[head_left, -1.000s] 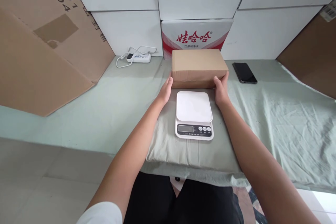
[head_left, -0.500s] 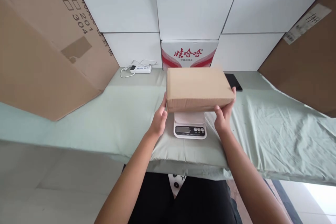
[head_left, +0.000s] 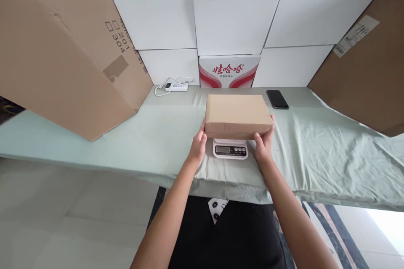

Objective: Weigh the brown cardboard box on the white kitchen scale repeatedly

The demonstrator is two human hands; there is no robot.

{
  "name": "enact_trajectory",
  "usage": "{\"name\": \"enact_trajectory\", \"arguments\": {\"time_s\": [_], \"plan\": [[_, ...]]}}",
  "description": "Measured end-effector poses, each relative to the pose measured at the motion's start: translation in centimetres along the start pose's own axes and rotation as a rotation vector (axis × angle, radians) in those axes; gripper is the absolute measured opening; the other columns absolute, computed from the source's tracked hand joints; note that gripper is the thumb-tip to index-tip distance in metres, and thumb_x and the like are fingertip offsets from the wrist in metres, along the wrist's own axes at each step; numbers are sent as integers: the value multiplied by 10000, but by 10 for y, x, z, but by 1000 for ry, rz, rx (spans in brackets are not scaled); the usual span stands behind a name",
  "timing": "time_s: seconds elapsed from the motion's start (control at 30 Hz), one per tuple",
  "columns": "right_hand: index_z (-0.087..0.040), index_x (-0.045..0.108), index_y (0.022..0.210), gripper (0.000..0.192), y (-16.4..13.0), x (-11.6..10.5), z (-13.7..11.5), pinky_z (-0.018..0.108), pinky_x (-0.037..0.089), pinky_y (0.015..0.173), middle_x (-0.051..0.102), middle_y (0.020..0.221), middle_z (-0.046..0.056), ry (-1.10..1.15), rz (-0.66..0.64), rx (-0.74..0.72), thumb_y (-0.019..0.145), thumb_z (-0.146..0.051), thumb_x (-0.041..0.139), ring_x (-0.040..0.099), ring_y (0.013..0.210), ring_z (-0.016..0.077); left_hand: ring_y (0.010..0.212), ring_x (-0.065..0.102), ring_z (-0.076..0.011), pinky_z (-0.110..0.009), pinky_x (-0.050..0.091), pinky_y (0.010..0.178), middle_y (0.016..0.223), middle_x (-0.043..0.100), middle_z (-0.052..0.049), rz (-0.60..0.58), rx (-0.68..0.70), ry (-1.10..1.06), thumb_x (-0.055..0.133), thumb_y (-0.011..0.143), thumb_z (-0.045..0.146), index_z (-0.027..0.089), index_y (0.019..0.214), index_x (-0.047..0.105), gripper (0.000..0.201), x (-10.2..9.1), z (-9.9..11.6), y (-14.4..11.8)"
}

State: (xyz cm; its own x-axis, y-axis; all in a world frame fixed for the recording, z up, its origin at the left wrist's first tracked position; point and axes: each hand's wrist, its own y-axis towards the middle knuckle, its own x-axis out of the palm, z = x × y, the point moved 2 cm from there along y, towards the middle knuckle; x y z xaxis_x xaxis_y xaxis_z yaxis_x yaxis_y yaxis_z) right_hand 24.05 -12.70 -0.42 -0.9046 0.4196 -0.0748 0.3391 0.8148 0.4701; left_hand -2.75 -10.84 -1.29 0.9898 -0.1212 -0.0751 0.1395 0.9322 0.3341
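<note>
Now that the box [head_left: 236,113] has come toward you over the scale [head_left: 231,151], your left hand [head_left: 198,146] and right hand [head_left: 264,146] grip its ends; scale contact is unclear.

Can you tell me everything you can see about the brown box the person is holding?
The brown box looks like plain cardboard, with a flat, closed top and no printing on the sides that show. It is wider than tall and sits roughly level. The left hand and right hand grip its two ends. It hides most of the white scale's plate; whether they touch can't be seen.
</note>
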Motion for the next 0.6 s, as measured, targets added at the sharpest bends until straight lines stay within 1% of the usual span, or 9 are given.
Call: {"name": "enact_trajectory", "arguments": {"time_s": [0.1, 0.2, 0.27, 0.33, 0.43, 0.5, 0.6], "plan": [[-389, 378, 1719, 926, -2, -2, 2, 644, 226, 1460, 499, 1754, 87, 15, 14, 1, 911, -722, 683, 390, 1715, 335, 1760, 334, -348, -523, 284, 1448, 1796, 518, -96, -6, 0, -7, 360, 1037, 856, 297, 1711, 491, 886, -1, -1, -1], [-356, 334, 1756, 967, -5, -4, 2, 628, 327, 1425, 503, 1754, 122, 32, 34, 2, 929, -734, 661, 469, 1670, 346, 1759, 335, -349, -520, 291, 1445, 1806, 504, -94, -11, -13, -16, 373, 1028, 866, 299, 1710, 492, 894, -1, -1, -1], [-337, 285, 1783, 986, -5, -6, 6, 635, 392, 1386, 538, 1722, 144, 61, 62, 19, 954, -757, 613, 517, 1639, 354, 1764, 322, -348, -514, 294, 1445, 1817, 487, -93, -4, -21, -16, 374, 1009, 892, 295, 1712, 486, 930, -1, -1, -1], [-370, 258, 1787, 954, -3, -7, 13, 669, 389, 1376, 599, 1670, 123, 124, 100, 51, 976, -778, 553, 547, 1623, 349, 1769, 310, -346, -507, 293, 1445, 1822, 479, -91, 0, -32, -7, 370, 1001, 902, 292, 1714, 481, 945, -1, -1, -1], [-451, 285, 1755, 865, 1, -8, 27, 709, 358, 1379, 661, 1619, 62, 255, 160, 101, 985, -776, 507, 585, 1601, 323, 1760, 333, -351, -498, 290, 1445, 1806, 504, -96, 14, -53, 8, 365, 1000, 904, 290, 1708, 492, 946, -1, -2, -3], [-458, 321, 1738, 835, 4, -7, 35, 703, 341, 1392, 678, 1605, 46, 314, 195, 139, 981, -758, 503, 594, 1595, 307, 1747, 360, -361, -508, 290, 1443, 1789, 527, -107, 37, -76, 15, 355, 991, 918, 281, 1696, 509, 962, -2, -4, -3], [-435, 351, 1731, 843, 5, -6, 43, 693, 308, 1410, 673, 1620, 53, 370, 243, 208, 963, -735, 524, 592, 1596, 302, 1729, 393, -367, -524, 311, 1430, 1761, 563, -118, 55, -129, 31, 341, 980, 936, 276, 1672, 535, 976, -3, -9, -4]]}}
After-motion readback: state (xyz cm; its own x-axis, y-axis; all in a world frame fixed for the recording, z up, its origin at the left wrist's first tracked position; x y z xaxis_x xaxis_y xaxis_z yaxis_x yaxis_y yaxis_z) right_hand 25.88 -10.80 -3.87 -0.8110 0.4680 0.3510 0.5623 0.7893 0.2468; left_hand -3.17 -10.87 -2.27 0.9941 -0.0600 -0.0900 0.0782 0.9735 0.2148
